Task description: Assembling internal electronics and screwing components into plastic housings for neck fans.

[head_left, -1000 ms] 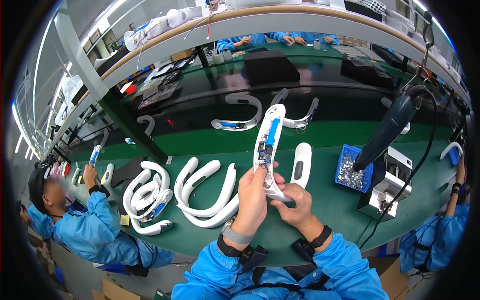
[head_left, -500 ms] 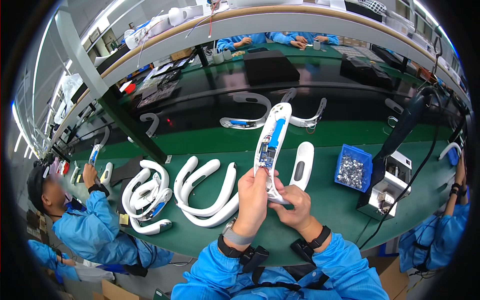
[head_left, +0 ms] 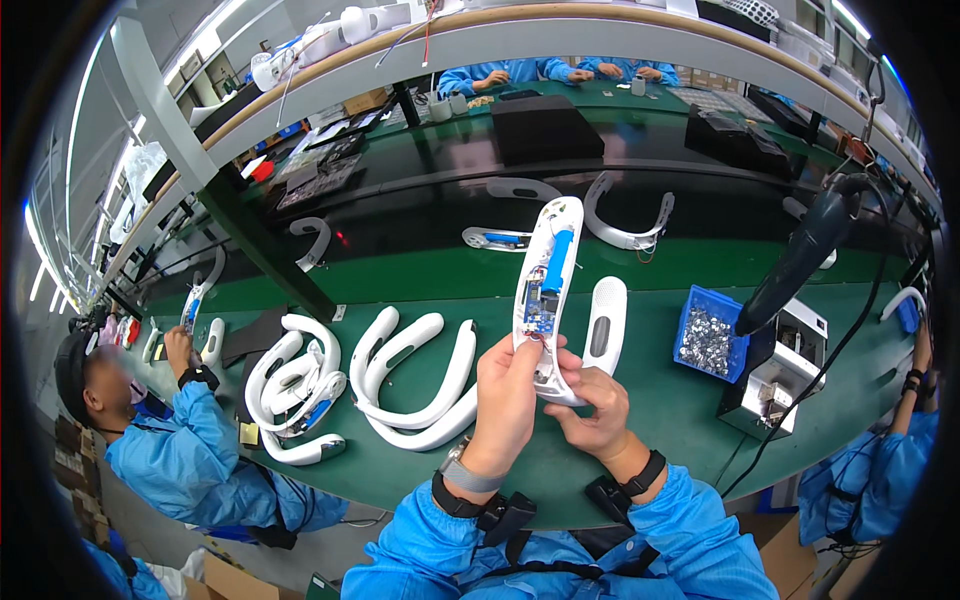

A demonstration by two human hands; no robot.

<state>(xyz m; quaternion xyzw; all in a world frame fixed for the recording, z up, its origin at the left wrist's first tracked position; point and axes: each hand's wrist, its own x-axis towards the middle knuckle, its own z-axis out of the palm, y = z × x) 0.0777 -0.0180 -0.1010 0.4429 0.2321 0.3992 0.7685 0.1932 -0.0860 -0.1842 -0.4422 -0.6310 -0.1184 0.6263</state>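
Observation:
I hold a long curved white plastic shell upright in front of me; its open side shows a blue cylindrical cell and a small circuit board. My left hand grips its lower left side. My right hand pinches its bottom end from the right. A separate white cover piece lies on the green bench just right of the shell. Several U-shaped white shells lie to the left of my hands.
A blue bin of small screws sits right of my hands, under a hanging black electric screwdriver beside a white box. More white shells are stacked at left. Blue-clad co-workers sit at left and right.
The shell and both hands stay almost where they were; the hanging screwdriver has shifted slightly to the right in the picture.

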